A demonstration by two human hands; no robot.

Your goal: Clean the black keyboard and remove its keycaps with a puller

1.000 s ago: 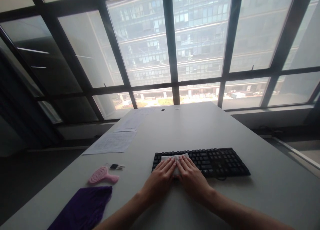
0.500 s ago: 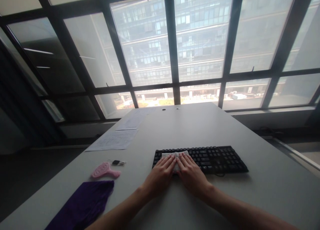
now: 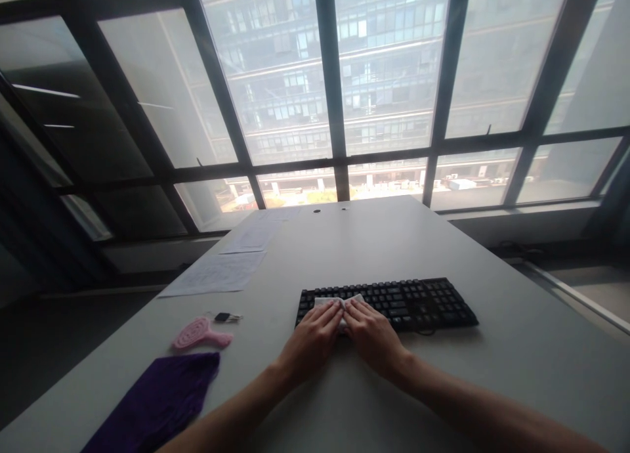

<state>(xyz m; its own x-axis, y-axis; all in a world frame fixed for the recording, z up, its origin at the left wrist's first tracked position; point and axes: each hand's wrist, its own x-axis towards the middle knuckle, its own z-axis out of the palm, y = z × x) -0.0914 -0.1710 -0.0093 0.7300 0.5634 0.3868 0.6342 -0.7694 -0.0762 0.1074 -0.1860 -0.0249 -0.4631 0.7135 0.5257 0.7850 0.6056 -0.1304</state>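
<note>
Wipe (image 3: 339,303) under both hands (image 3: 344,338) on keyboard (image 3: 418,302)

White cloth (image 3: 338,302) mostly hidden beneath left hand (image 3: 311,340) and right hand (image 3: 373,335), only its far edge showing. Purple fabric (image 3: 157,400) cut off by the bottom edge. Print on the papers (image 3: 216,274) too small to read. Small dark item (image 3: 222,317), possibly a key fob.

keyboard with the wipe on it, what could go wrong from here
Both hands, left hand and right hand, press a white wipe onto the left end of the keyboard. If the wipe is damp, moisture might seep between keys. The pressing could also catch keycaps, or slide the keyboard along the table.
</note>
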